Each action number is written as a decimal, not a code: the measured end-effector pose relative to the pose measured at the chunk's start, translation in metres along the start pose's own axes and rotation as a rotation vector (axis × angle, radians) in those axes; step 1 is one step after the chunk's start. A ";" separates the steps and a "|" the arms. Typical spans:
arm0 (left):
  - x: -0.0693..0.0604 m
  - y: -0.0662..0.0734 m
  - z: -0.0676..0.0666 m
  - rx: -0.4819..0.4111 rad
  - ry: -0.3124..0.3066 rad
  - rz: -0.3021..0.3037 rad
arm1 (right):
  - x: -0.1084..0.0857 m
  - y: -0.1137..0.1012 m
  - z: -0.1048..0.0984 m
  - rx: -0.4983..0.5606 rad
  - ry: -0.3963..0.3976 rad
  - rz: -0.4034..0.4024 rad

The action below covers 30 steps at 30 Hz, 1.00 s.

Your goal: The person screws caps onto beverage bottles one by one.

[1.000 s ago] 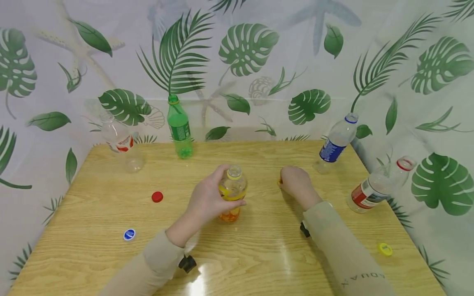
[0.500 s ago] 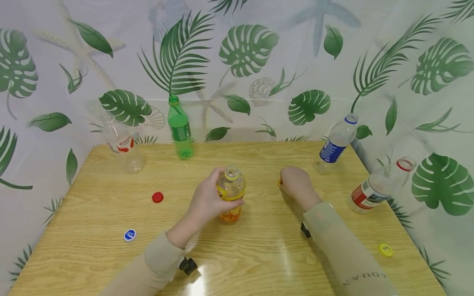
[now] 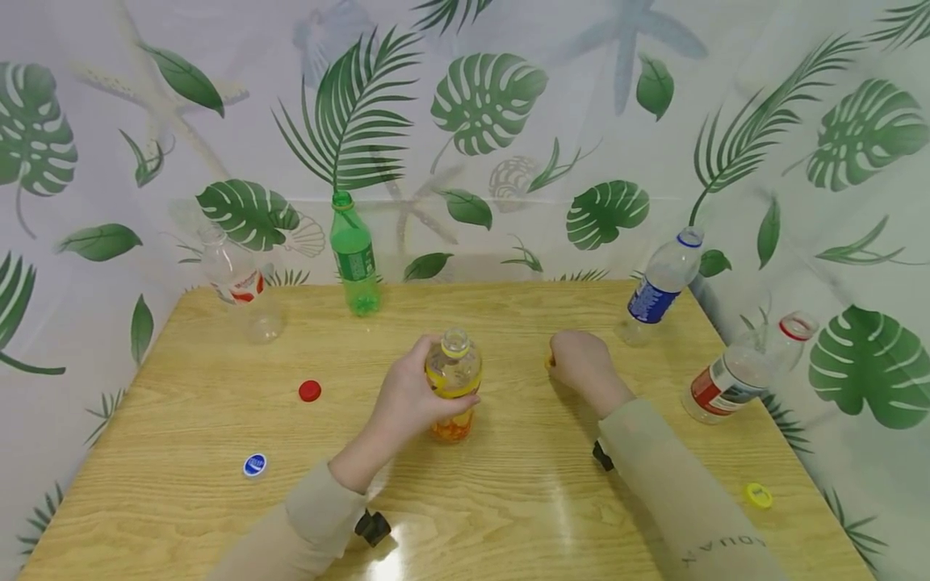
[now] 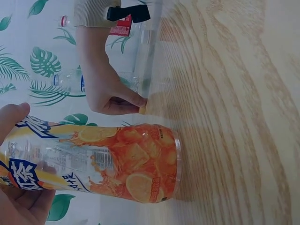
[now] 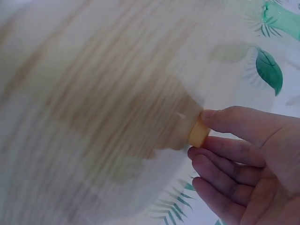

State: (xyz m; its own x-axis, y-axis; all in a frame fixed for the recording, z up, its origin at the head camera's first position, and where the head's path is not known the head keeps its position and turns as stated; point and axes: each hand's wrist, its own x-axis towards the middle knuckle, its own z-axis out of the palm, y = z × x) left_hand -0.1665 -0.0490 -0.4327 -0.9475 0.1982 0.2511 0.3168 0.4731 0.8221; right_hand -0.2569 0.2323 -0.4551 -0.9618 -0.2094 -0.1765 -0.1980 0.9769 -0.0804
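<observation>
In the head view my left hand grips a clear, uncapped bottle around its body, thumb across the front. The left wrist view shows the bottle's label with orange slices and ice. Its base is at the tabletop; whether it touches, I cannot tell. To the right, my right hand pinches a small orange bottle cap between thumb and index finger, low at the table. Most of the cap is hidden by the hand in the head view. The bottle and the cap are apart.
Uncapped bottles stand around the wooden table: a clear one and a green one back left, a blue-labelled one and a red-labelled one right. Loose caps are red, blue-white and yellow.
The bottle's neck has tipped slightly to the left in my left hand. My right hand keeps its place with the cap. The whole head view has shifted a little.
</observation>
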 end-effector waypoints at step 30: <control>-0.002 0.001 0.004 -0.020 0.003 -0.007 | -0.012 -0.051 -0.096 -0.032 0.150 -0.093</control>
State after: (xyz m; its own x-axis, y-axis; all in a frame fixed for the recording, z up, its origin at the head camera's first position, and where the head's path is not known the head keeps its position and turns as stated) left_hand -0.1646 -0.0459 -0.4345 -0.9499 0.1922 0.2467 0.3091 0.4573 0.8339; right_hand -0.2533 0.1891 -0.3547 -0.9561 -0.2923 -0.0208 -0.2908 0.9551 -0.0576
